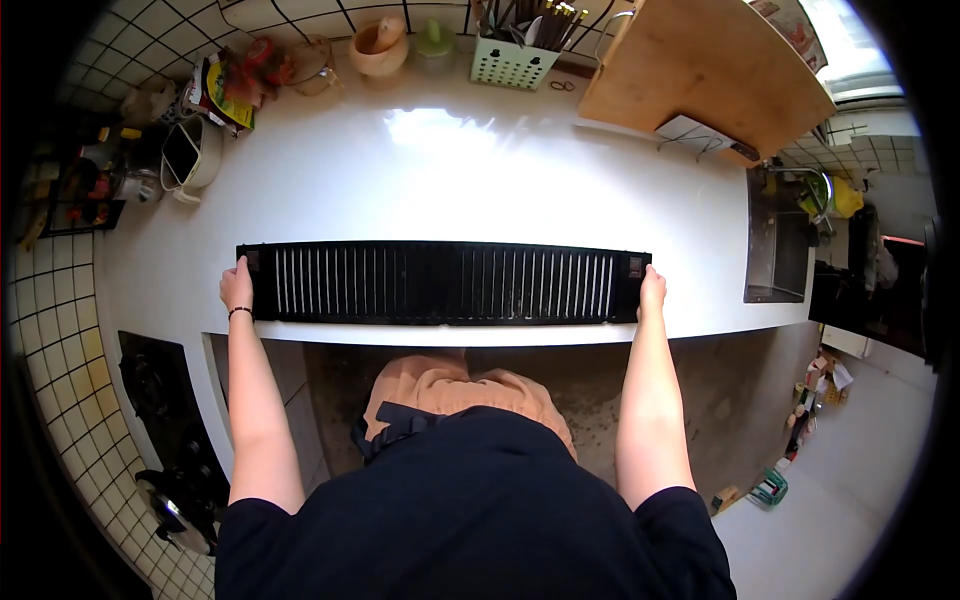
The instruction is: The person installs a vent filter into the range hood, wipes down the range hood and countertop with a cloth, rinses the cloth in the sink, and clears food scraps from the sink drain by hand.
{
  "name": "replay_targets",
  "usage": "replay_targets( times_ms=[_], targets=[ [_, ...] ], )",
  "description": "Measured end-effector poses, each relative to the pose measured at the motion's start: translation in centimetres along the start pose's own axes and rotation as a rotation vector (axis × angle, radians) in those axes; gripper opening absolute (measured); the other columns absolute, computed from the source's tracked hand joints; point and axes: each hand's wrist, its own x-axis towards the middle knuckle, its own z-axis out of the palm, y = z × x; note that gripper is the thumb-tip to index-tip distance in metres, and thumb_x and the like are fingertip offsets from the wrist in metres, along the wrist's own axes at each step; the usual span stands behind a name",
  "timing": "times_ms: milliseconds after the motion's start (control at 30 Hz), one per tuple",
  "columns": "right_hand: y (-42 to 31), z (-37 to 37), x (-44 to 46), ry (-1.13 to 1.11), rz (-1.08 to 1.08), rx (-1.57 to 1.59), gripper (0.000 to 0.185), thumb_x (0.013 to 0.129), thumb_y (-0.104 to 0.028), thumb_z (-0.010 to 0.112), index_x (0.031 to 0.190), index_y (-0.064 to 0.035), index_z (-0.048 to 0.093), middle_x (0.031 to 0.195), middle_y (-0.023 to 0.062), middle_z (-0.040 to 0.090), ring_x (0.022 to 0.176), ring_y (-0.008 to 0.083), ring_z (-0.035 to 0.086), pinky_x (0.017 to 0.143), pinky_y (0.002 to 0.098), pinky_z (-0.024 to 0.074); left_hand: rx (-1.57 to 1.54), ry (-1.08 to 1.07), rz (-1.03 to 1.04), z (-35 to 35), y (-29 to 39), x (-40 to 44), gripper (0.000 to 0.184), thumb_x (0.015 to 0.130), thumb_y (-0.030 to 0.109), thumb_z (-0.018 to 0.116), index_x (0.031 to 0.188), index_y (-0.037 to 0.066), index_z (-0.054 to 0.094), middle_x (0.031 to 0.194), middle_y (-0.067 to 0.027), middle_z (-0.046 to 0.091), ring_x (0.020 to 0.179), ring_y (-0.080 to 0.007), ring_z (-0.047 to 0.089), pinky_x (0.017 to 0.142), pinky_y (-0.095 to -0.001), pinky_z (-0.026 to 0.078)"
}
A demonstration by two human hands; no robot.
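Observation:
A long black slatted panel (432, 284) lies lengthwise along the front edge of the white countertop (400, 190). Narrow slots run across it in two groups, with a solid strip in the middle and a small label near each end. My left hand (237, 286) grips its left end, thumb on top, a dark band around the wrist. At the opposite end, my right hand (652, 291) is closed around the right edge in the same way. The fingers under both ends are mostly hidden.
Along the wall stand a wooden mortar (378, 52), a green cutlery basket (512, 62) and a leaning wooden board (700, 70). A sink (775, 240) is at right, a white container (192, 155) at back left. A black stove (160, 385) is at lower left.

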Motion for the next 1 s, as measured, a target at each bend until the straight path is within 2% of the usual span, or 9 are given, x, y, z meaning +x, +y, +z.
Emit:
replay_targets(
  times_ms=[167,267,367,567,833,900,933,1000],
  targets=[
    [1.1,0.7,0.6,0.043,-0.038,0.095,0.047,0.086,-0.045,0.055,0.11,-0.0054,0.059,0.116,0.0145,0.058,0.108,0.0311,0.054,0.096,0.0411,0.0391,-0.059,-0.074,-0.046,0.6,-2.0,2.3,0.068,0.083,0.06,0.048,0.104,-0.003,0.063,0.109,-0.0223,0.062,0.107,-0.0373,0.055,0.094,-0.0426,0.04],
    [0.6,0.3,-0.5,0.061,-0.09,0.02,0.043,0.086,-0.044,0.056,0.106,-0.0061,0.06,0.11,0.0134,0.06,0.104,0.0305,0.056,0.094,0.0408,0.0403,-0.115,-0.056,-0.009,0.4,-2.1,1.6,0.067,0.083,0.06,0.049,0.104,-0.003,0.063,0.109,-0.0221,0.062,0.107,-0.0366,0.055,0.094,-0.0424,0.04],
    [0.6,-0.2,-1.3,0.052,-0.165,-0.054,0.041,0.088,-0.037,0.057,0.108,-0.0012,0.057,0.108,0.0149,0.06,0.102,0.0249,0.056,0.091,0.0356,0.042,-0.14,-0.08,0.016,0.7,-2.6,1.6,0.064,0.083,0.058,0.051,0.104,-0.001,0.063,0.11,-0.0215,0.061,0.108,-0.0367,0.054,0.095,-0.0424,0.04],
    [1.4,-1.0,-2.0,0.099,-0.136,-0.165,0.044,0.084,-0.043,0.058,0.108,-0.0073,0.058,0.109,0.0121,0.059,0.103,0.0295,0.056,0.094,0.0409,0.0397,-0.057,-0.001,0.015,0.6,-2.4,-1.3,0.06,0.083,0.057,0.051,0.104,0.002,0.062,0.11,-0.0195,0.06,0.108,-0.0371,0.052,0.097,-0.0429,0.037],
    [5.3,-2.4,-3.1,0.143,-0.209,-0.224,0.044,0.085,-0.039,0.058,0.113,-0.0055,0.056,0.112,0.0154,0.056,0.105,0.0293,0.055,0.096,0.04,0.039,-0.049,0.039,0.009,1.2,-5.5,-5.3,0.058,0.084,0.055,0.051,0.11,0.003,0.059,0.116,-0.0183,0.056,0.113,-0.0365,0.047,0.101,-0.0431,0.032],
    [6.9,-2.9,-2.4,0.066,-0.226,-0.097,0.043,0.086,-0.038,0.058,0.114,-0.0057,0.056,0.116,0.0159,0.055,0.107,0.0292,0.054,0.096,0.0409,0.0396,-0.09,0.017,0.019,1.1,-6.8,-6.1,0.058,0.084,0.054,0.051,0.113,0.004,0.058,0.119,-0.0186,0.054,0.116,-0.0367,0.045,0.103,-0.0429,0.031],
    [7.3,-3.2,-2.0,0.026,-0.235,-0.033,0.043,0.086,-0.038,0.059,0.114,-0.0057,0.056,0.118,0.0162,0.054,0.108,0.0292,0.054,0.096,0.0413,0.0399,-0.087,0.035,-0.108,0.5,-6.2,-7.6,0.058,0.084,0.053,0.051,0.115,0.004,0.057,0.121,-0.0186,0.054,0.118,-0.0368,0.043,0.104,-0.0431,0.03],
    [5.8,-4.0,-4.8,0.152,-0.023,-0.01,0.042,0.085,-0.034,0.056,0.116,-0.0055,0.058,0.125,0.0207,0.05,0.113,0.0327,0.051,0.096,0.043,0.0411,-0.079,0.071,-0.362,-1.7,-3.2,-11.9,0.059,0.084,0.052,0.05,0.119,0.005,0.056,0.125,-0.0188,0.052,0.122,-0.0369,0.04,0.106,-0.0436,0.027]
  ],
)
